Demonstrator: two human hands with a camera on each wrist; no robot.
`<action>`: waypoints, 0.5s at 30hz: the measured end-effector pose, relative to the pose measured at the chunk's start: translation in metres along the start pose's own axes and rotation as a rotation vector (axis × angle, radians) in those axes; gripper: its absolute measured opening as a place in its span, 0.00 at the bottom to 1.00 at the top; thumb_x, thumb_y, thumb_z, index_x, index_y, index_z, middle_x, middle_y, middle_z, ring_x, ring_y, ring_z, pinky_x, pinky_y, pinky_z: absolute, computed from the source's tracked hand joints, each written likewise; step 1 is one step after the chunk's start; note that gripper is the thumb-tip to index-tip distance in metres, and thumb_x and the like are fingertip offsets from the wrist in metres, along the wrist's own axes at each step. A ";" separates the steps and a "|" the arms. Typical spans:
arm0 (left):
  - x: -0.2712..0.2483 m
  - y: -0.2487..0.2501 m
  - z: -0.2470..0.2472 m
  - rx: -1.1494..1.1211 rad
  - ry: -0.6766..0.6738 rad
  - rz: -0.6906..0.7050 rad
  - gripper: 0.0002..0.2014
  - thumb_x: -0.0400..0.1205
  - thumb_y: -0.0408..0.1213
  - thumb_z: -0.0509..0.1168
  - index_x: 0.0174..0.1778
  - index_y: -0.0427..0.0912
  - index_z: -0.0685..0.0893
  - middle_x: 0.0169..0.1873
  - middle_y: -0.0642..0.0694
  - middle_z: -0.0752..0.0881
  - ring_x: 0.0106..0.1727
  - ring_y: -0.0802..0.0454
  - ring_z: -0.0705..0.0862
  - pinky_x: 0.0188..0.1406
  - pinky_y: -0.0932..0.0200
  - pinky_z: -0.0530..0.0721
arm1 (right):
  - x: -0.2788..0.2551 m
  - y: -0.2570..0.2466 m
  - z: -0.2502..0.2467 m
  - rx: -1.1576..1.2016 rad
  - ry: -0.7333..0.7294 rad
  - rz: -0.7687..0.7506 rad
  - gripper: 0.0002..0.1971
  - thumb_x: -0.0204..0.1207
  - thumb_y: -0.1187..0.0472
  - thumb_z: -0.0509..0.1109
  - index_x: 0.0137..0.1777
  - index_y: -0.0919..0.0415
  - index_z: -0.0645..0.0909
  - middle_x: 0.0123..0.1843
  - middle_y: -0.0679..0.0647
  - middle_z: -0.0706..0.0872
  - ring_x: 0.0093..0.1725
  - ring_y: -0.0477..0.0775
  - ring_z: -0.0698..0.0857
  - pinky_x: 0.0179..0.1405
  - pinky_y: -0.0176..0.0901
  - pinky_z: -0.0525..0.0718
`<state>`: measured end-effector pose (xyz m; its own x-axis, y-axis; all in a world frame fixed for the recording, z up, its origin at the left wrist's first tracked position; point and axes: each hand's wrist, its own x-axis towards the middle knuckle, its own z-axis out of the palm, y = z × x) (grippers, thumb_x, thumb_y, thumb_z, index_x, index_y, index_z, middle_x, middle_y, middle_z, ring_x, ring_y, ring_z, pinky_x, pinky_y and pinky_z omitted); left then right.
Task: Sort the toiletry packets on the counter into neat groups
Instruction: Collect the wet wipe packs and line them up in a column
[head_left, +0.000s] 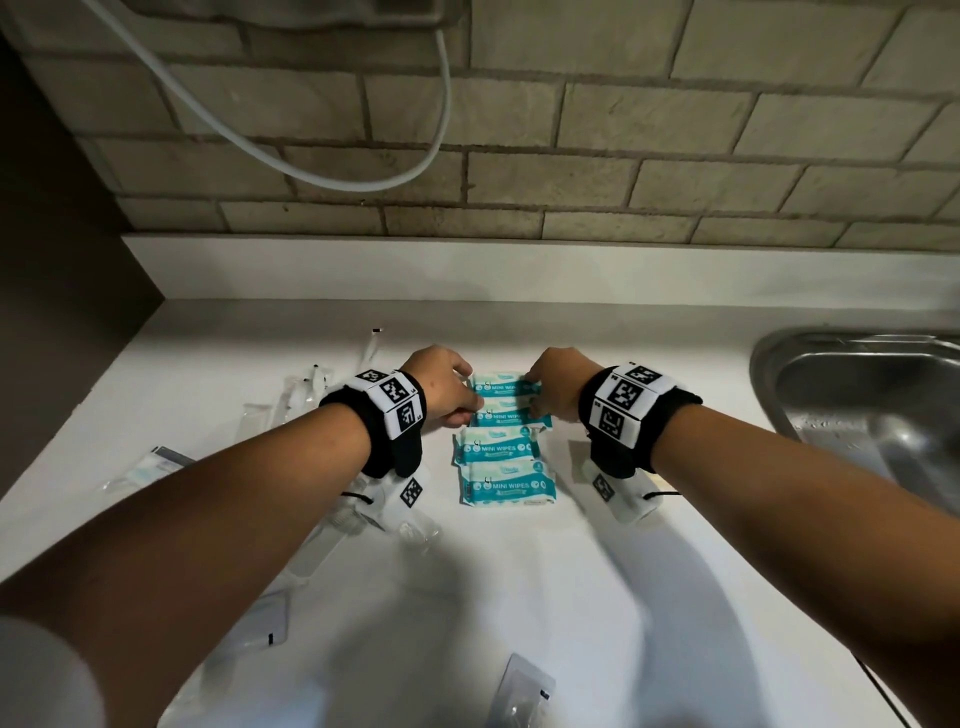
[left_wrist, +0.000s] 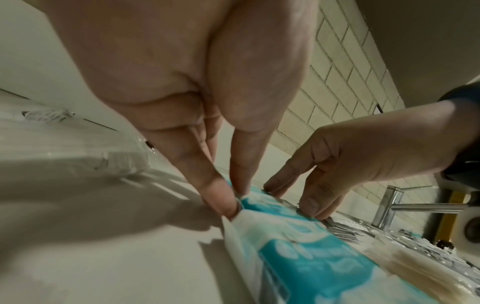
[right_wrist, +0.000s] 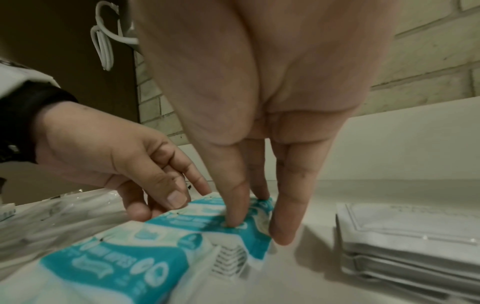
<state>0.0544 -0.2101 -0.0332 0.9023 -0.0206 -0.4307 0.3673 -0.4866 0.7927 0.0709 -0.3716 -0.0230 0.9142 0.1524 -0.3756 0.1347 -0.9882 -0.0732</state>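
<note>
Four teal-and-white "MINI WIPES" packets lie in a column mid-counter: farthest (head_left: 501, 387), second (head_left: 506, 415), third (head_left: 496, 447), nearest (head_left: 506, 483). My left hand (head_left: 470, 400) is at the left ends of the two farthest packets. In the left wrist view the left hand (left_wrist: 237, 197) pinches a packet's sealed edge (left_wrist: 259, 203) between thumb and finger. My right hand (head_left: 532, 395) is at their right ends. In the right wrist view its thumb presses on the packet top (right_wrist: 207, 218). A straight finger (right_wrist: 285, 216) stands against the packet's right edge.
Clear plastic packets (head_left: 306, 389) lie scattered on the white counter (head_left: 675, 364) to the left, and more sit near the front edge (head_left: 522, 691). A stack of white sachets (right_wrist: 410, 236) lies just right of the wipes. A steel sink (head_left: 857, 405) is at far right, with tiled wall behind.
</note>
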 end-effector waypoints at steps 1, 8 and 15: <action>0.000 0.000 0.000 -0.004 0.004 0.001 0.24 0.76 0.25 0.73 0.68 0.37 0.77 0.49 0.34 0.88 0.28 0.53 0.86 0.18 0.71 0.80 | 0.000 0.000 0.001 0.001 0.002 -0.001 0.22 0.78 0.57 0.72 0.70 0.63 0.79 0.62 0.58 0.86 0.60 0.58 0.85 0.58 0.46 0.84; -0.008 -0.001 -0.003 -0.009 -0.030 0.024 0.24 0.78 0.25 0.72 0.70 0.35 0.75 0.48 0.34 0.87 0.27 0.54 0.84 0.18 0.70 0.80 | -0.011 -0.002 -0.003 0.019 -0.002 0.003 0.21 0.79 0.58 0.70 0.70 0.64 0.79 0.64 0.59 0.85 0.62 0.59 0.84 0.61 0.46 0.83; -0.033 -0.018 -0.029 0.090 -0.092 0.037 0.14 0.77 0.33 0.74 0.56 0.38 0.80 0.35 0.33 0.89 0.29 0.46 0.81 0.31 0.56 0.82 | -0.057 -0.002 0.002 0.218 0.116 -0.150 0.25 0.74 0.51 0.75 0.70 0.56 0.80 0.66 0.56 0.81 0.61 0.56 0.81 0.56 0.40 0.75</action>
<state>0.0247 -0.1754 -0.0208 0.8887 -0.1176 -0.4431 0.3090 -0.5602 0.7686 0.0180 -0.3786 -0.0032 0.9295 0.2812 -0.2387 0.1977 -0.9261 -0.3214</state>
